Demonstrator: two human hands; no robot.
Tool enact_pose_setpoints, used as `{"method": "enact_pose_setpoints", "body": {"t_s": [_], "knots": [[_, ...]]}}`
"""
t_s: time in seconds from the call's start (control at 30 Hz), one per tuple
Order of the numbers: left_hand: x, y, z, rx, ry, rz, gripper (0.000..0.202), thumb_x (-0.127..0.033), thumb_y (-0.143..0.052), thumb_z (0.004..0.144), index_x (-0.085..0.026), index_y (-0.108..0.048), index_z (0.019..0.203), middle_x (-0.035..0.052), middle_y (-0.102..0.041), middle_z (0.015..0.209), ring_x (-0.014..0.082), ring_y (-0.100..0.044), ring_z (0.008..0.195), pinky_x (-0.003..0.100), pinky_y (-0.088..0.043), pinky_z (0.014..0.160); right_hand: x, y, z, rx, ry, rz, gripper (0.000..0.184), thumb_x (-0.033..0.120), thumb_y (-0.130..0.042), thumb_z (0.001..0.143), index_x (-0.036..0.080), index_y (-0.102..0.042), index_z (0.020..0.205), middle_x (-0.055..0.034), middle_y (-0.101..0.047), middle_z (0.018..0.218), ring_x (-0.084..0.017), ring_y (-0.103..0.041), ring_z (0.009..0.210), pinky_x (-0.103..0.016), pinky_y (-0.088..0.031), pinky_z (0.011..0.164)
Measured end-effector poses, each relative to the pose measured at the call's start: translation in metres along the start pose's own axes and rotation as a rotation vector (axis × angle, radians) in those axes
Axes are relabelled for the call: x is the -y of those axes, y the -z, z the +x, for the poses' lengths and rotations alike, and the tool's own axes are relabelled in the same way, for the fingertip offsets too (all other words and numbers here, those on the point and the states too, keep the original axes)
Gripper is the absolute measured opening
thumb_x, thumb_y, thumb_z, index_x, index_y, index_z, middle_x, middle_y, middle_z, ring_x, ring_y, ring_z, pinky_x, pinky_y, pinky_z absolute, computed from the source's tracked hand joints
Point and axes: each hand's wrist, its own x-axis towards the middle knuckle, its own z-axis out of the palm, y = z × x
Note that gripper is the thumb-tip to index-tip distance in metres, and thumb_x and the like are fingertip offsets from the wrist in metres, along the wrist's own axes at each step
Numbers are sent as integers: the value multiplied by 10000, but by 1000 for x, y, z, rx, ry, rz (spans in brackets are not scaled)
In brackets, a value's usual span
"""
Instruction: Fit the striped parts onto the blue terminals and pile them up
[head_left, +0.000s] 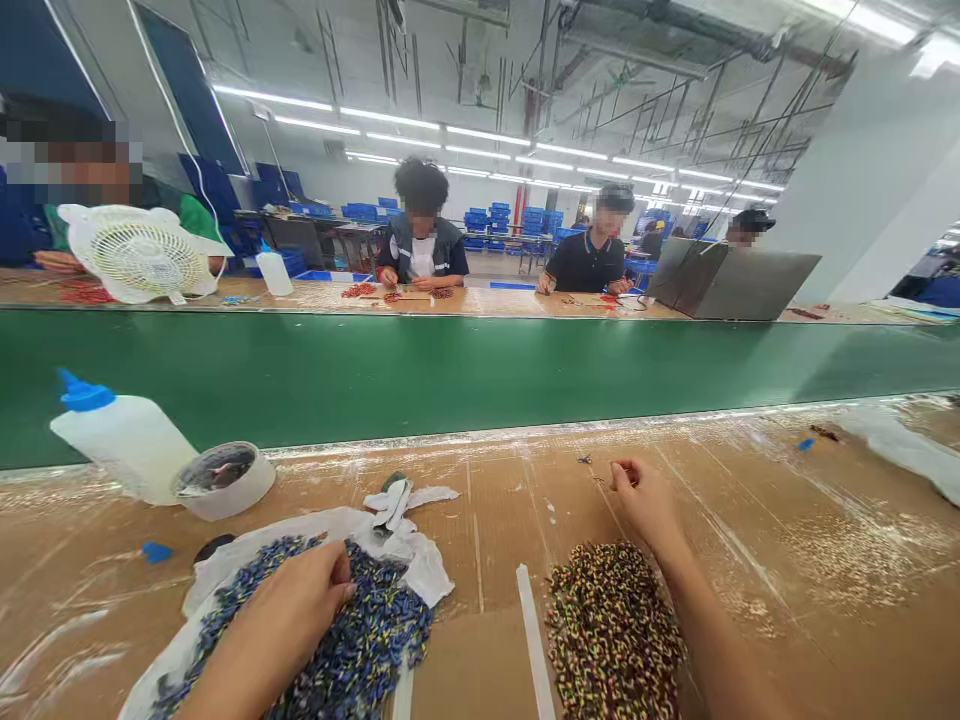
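My left hand point(296, 605) rests on a heap of small blue parts point(360, 640) lying on a white plastic sheet point(420, 570); its fingers are curled into the heap, and what they pinch is hidden. My right hand point(641, 500) is stretched forward over the cardboard-covered bench point(750, 500), fingers closed near a tiny dark piece point(583, 460). Below the right wrist lies a heap of red, yellow and dark twisted parts point(611, 630). A white strip point(534, 640) lies between the two heaps.
A white squeeze bottle with a blue cap point(120, 435) and a tape roll point(223, 480) stand at the left. A green conveyor belt point(480, 370) runs across the middle. Beyond it several people sit at the far bench, with a white fan point(139, 255) and an open laptop point(731, 280).
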Motion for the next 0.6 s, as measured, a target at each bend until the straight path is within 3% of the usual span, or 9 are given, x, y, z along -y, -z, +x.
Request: {"method": "enact_pose_setpoints", "body": {"t_s": [0.2, 0.6], "knots": [[9, 3, 5, -96, 41, -29, 112, -297, -537, 806, -200, -519, 754, 40, -655, 778, 236, -594, 773, 283, -295, 618, 5, -2, -8, 36, 9, -27, 346, 435, -449, 846, 175, -675, 813, -108, -737, 738, -260, -673, 677, -319, -430, 621], [-8, 3, -5, -303, -73, -198, 92, -179, -454, 812, -199, -481, 727, 8, -586, 712, 178, -525, 676, 266, -306, 603, 18, 3, -21, 193, 5, -34, 390, 545, -478, 789, 197, -652, 757, -85, -725, 683, -267, -649, 629, -316, -391, 567]]}}
